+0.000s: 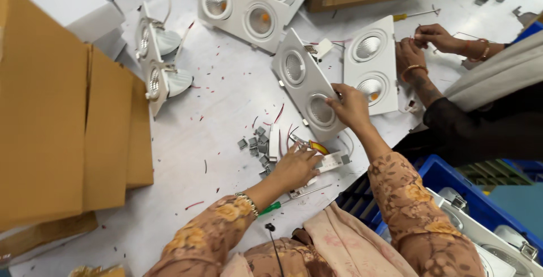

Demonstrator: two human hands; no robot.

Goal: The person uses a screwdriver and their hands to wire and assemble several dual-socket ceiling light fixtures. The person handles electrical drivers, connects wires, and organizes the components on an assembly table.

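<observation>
The left hand [297, 167] lies palm-down on a small white driver box [331, 161], fingers spread loosely over its left end, pressing rather than clasping. Just left of it sit a narrow white strip [274, 142] and a scatter of small grey clips [255, 144]. A green-handled screwdriver [283, 202] lies near the wrist on the near side.

The right hand [350, 106] grasps the near right edge of a white 2-lamp downlight fixture [305, 82] lying face-up at an angle in the middle of the white worktable [226, 118]. Touching its right side is a second 2-lamp fixture [370, 62], next to which a co-worker's hands [421, 48] pinch thin wires.

Far left, another fixture [153, 62] stands on its edge; a fourth [243, 8] lies flat at the far side. Flattened cardboard [62, 113] covers the left. A blue crate [452, 192] sits near right.
</observation>
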